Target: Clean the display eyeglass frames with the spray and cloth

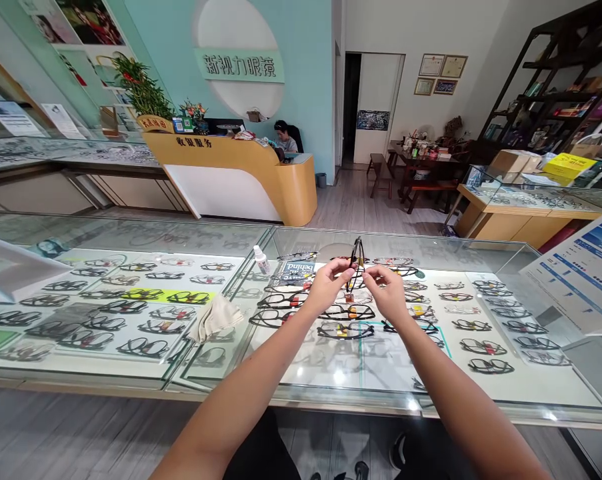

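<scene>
Eyeglasses [356, 257] up above the counter [341, 392], and both hands are on them. The left hand [329, 283] pinches one side with its fingertips. The right hand [388, 292] pinches the other, thumb and forefinger closed on the thin dark frame. The pair stands upright and edge-on to the camera, so it reads as little more than a narrow dark loop. Whether lenses are fitted, or whether the temples are folded, I cannot tell, and the lower end is hidden among the fingers.

Under the glass top, directly below the hands, rows of display frames [345, 330] lie flat on white lining, some with small orange tags too tiny to read. Over to the left of the left forearm, a crumpled beige cloth [215, 319] sits on the glass. Beyond it a small white bottle [261, 259] stands upright, just beside a printed packet [297, 270] whose lettering is hard to make out.

At the right edge, a blue-and-white printed sheet [581, 273] is cut off by the picture's border. Far behind, a seated person [284, 137] is half hidden by the curved yellow reception desk [261, 177]. Both forearms run out of the bottom of the view.
</scene>
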Tool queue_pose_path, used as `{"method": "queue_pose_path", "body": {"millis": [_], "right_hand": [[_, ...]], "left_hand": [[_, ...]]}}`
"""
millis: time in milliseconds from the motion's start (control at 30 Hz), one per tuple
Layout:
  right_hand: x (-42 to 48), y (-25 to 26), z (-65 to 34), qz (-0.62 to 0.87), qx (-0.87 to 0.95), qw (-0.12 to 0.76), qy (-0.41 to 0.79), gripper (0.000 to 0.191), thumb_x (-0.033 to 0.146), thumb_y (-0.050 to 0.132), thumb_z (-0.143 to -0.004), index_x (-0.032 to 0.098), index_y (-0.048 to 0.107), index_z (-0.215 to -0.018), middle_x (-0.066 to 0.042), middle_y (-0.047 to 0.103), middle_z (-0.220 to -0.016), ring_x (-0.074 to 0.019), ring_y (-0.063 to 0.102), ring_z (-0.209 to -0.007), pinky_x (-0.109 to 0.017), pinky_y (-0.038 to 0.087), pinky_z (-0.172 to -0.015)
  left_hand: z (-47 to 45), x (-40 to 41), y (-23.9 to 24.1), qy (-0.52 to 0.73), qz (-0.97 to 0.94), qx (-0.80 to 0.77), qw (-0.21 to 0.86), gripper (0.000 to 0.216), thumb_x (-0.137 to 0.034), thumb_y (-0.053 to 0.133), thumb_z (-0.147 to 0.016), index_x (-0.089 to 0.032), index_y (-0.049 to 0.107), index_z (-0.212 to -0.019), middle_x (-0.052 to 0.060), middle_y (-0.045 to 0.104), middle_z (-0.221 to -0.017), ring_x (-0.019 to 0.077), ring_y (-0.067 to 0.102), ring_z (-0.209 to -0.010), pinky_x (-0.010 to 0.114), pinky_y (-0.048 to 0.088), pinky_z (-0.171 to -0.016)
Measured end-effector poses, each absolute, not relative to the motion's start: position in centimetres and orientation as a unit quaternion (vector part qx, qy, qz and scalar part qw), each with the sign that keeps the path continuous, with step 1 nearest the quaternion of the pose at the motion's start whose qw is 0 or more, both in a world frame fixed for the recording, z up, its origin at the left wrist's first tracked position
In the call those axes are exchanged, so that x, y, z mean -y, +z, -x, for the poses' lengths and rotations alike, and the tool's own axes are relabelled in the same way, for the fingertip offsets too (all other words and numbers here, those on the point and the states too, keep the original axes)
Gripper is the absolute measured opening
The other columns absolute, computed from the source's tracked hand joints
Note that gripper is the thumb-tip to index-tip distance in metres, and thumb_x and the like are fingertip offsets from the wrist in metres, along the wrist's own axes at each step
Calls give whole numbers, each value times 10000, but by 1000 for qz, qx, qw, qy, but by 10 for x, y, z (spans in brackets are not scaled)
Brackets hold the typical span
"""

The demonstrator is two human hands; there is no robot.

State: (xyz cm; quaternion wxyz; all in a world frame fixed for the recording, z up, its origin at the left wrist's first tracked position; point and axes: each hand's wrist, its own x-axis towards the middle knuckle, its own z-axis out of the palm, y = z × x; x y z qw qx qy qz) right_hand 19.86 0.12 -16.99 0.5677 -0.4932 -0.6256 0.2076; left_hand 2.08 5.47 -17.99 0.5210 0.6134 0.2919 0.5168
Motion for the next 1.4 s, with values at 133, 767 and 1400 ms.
{"method": "queue_pose_path", "body": {"millis": [133, 767, 1400], "right_hand": [[0, -169, -204, 543, 621, 534, 186, 249, 458, 617, -991, 234, 695, -911, 75, 529, -508, -142, 479, -477, -284, 387, -565], [-1, -159, -228, 538, 586, 606, -25, 315, 399, 564, -1063, 240, 616, -1330, -134, 785, -1297, -235, 778, -901, -368, 578, -709], [5, -161, -204, 552, 609, 562, 96, 332, 384, 674, -954, 236, 628, -1248, -71, 768, -1106, -201, 705, -777, -358, 555, -711]], "left_hand": [[-19, -59, -184, 523, -626, -309, 490, 395, -546, 817, -872, -195, 754, -1043, 97, 774, -1139, 249, 716, -1096, 382, 565, -984], [-9, -63, -181, 507, -617, -348, 491, 479, -633, 800, -852, -182, 785, -1011, 121, 785, -1115, 263, 725, -1006, 355, 624, -777], [-25, -43, -178, 493, -664, -334, 453, 330, -486, 860, -832, -187, 788, -951, 106, 777, -1062, 259, 721, -1034, 382, 582, -917]]}}
